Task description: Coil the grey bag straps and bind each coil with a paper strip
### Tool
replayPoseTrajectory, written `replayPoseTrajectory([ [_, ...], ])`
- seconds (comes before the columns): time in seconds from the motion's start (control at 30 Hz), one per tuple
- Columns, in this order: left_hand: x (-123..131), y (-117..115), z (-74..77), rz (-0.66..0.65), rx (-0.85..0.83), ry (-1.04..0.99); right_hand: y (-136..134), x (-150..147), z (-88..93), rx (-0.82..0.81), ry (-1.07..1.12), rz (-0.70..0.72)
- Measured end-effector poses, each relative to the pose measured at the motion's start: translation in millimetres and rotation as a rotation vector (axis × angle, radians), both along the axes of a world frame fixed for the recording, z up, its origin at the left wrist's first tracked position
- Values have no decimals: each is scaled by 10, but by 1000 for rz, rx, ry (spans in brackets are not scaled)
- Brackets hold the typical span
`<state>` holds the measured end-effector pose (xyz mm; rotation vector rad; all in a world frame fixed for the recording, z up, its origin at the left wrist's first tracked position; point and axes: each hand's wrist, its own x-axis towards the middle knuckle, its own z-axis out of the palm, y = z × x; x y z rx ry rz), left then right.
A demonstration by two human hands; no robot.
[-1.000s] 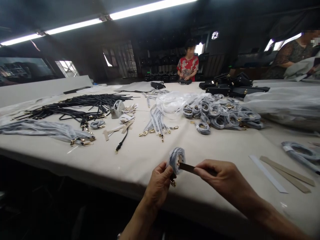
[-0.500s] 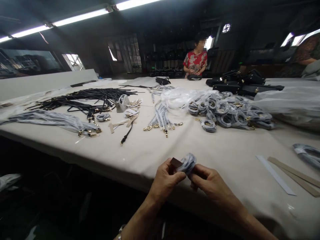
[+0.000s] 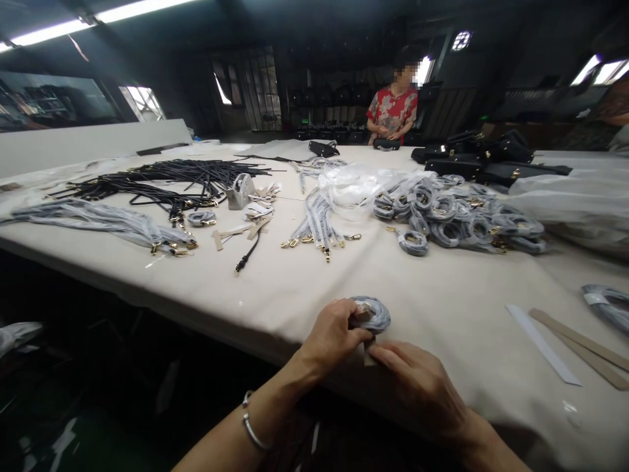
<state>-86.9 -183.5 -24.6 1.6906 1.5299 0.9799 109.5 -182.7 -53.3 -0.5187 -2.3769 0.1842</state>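
Coiled gray strap [image 3: 372,314] is clamped by the left hand [image 3: 331,337] at the near edge of the table [image 3: 442,288], with the right hand [image 3: 415,383] adjacent; its grip on the tan tab [image 3: 368,353] is indeterminate.

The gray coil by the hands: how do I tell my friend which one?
Find the long cream-covered table, then its near edge, where the left hand and right hand meet. Between them sits a gray coiled strap. Unlike the big heap of coils farther up the table, it sits alone, with a tan strip sticking out below it.
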Motion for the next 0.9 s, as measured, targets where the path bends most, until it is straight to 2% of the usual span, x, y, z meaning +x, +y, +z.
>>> replayPoseTrajectory([
  [0.07, 70, 6, -113, -34, 125, 111, 56, -25, 55, 98, -33, -10],
  [0.13, 108, 7, -215, -76, 219, 192, 101, -37, 72, 123, -14, -9],
  [0.23, 67, 8, -291, -171, 281, 244, 155, -35, 38, -26, 88, -25],
  [0.3, -7, 7, -284, -252, 292, 231, 185, -37, 8, -139, 154, -82],
  [0.43, -103, -6, -236, -344, 258, 174, 251, -51, -6, -235, 186, -139],
  [0.5, -80, -15, -249, -307, 242, 147, 291, -53, 4, -255, 149, -130],
  [0.67, 60, -20, -355, -161, 281, 77, 380, -31, 72, -346, 52, -220],
  [0.8, 93, -3, -380, -98, 265, 113, 428, -33, 179, -323, -71, -75],
  [0.9, 71, -10, -373, -92, 269, 139, 469, -65, 266, -306, -195, -47],
])
